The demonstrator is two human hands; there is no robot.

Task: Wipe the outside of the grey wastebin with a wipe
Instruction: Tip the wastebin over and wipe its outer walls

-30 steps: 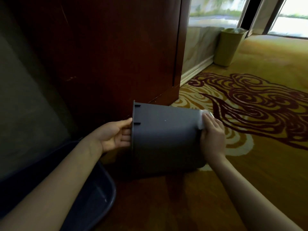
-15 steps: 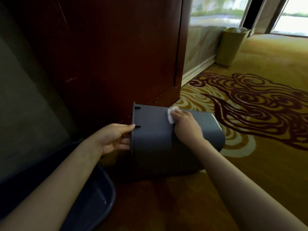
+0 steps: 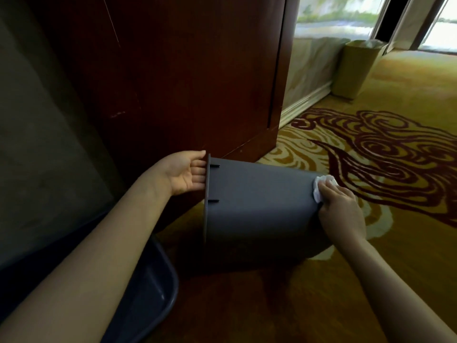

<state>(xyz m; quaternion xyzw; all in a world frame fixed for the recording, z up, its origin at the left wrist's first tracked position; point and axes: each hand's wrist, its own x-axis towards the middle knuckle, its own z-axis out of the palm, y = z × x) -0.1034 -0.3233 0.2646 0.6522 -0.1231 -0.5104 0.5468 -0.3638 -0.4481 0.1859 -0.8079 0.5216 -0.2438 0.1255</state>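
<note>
Grey wastebin (image 3: 259,201) sideways, smooth-walled

Two bare forearms in view, no sleeves reaching either wrist. No watch, ring or bracelet on left hand (image 3: 184,173) or right hand (image 3: 340,209). Left forearm long and smooth, entering from 7 o'clock; right forearm slimmer, entering from 5 o'clock. Fingernails short and plain where visible on the left fingers (image 3: 199,167). No gloves.
</note>
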